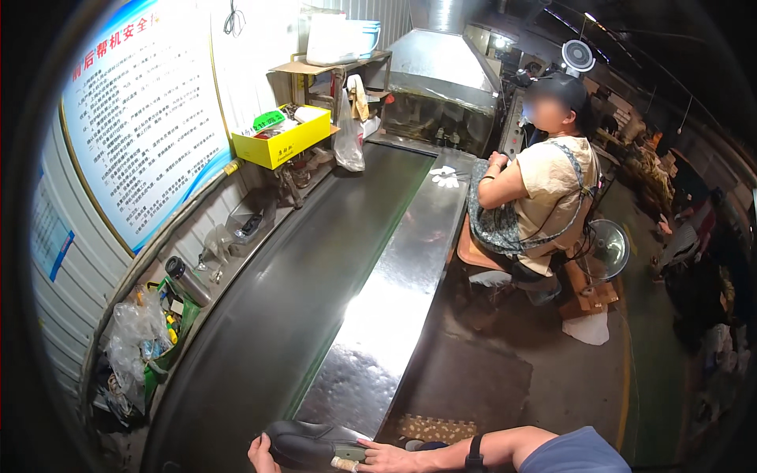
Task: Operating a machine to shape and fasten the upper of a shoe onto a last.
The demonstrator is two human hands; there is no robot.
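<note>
Right forearm [505,446] comes in level from lower right, right hand [386,456] and left hand [262,455] half-curled, gripping opposite ends of black shoe [309,445] at bench's [351,390] near end. Left hand cropped, shoe's underside hidden. Shoe's long axis runs left-right; toe direction unclear.

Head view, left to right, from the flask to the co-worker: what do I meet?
Flask → left hand → black shoe → right hand → white pieces on the metal bench → seated co-worker.
</note>
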